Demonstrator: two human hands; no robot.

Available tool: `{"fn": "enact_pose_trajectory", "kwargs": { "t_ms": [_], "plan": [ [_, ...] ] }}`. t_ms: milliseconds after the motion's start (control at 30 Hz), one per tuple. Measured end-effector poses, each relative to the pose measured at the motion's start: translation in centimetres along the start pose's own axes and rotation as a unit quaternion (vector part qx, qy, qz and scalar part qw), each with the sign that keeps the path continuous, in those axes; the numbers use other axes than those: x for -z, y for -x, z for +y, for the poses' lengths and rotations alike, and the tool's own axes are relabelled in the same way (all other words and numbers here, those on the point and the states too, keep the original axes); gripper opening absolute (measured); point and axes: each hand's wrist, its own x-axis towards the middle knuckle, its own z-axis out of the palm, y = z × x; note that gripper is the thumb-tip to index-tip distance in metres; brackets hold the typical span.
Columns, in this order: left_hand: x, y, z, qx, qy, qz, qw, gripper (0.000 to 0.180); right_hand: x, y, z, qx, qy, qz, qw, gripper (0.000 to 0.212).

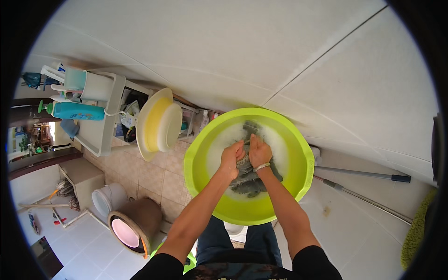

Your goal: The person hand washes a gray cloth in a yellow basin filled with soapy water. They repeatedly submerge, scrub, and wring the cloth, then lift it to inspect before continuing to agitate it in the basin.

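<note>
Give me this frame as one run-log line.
left hand: shut on grey cloth | right hand: shut on grey cloth | cloth in sudsy water, green basin | yellow bowl left

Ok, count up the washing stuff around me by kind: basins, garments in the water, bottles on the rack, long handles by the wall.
Basins: 2, the lime green basin and the yellow and white basin leaning on the rack
Grey garment, gripped by left hand and right hand: 1
Teal pump bottle: 1
Long handles: 2
Total: 6
</note>
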Motion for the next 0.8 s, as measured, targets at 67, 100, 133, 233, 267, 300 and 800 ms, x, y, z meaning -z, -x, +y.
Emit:
{"fn": "enact_pose_trajectory", "kwargs": {
  "t_ms": [67,100,133,233,267,300,800],
  "plan": [
    [2.2,-1.3,0.3,-0.036,-0.007,0.039,0.999,0.029,0.8,-0.2,-0.6,-0.062,-0.1,-0.011,0.993,0.046],
    [2.9,-1.9,0.7,-0.055,0.007,0.086,0.995,0.028,1.2,-0.2,-0.8,-0.093,-0.147,-0.018,0.985,0.047],
    [3.6,-2.3,0.9,-0.073,0.021,0.132,0.988,0.027,0.7,0.3,-0.1,-0.072,-0.136,-0.017,0.988,0.048],
    [5.9,-5.0,-3.7,-0.209,-0.317,0.17,0.909,0.034,-0.3,1.6,2.4,-0.005,-0.058,-0.042,0.997,0.043],
    [5.5,-4.7,-4.1,-0.274,-0.443,0.195,0.831,0.036,-0.5,1.6,2.0,-0.032,0.007,-0.076,0.997,0.04],
    [5.1,-3.9,-3.4,-0.225,-0.553,0.155,0.787,0.028,-0.9,1.7,1.3,-0.059,0.071,-0.109,0.99,0.038],
    [5.6,-4.0,-2.3,0.07,0.051,-0.157,0.984,0.019,3.6,7.0,-7.9,0.18,-0.12,-0.093,0.972,0.027]
  ]
}}
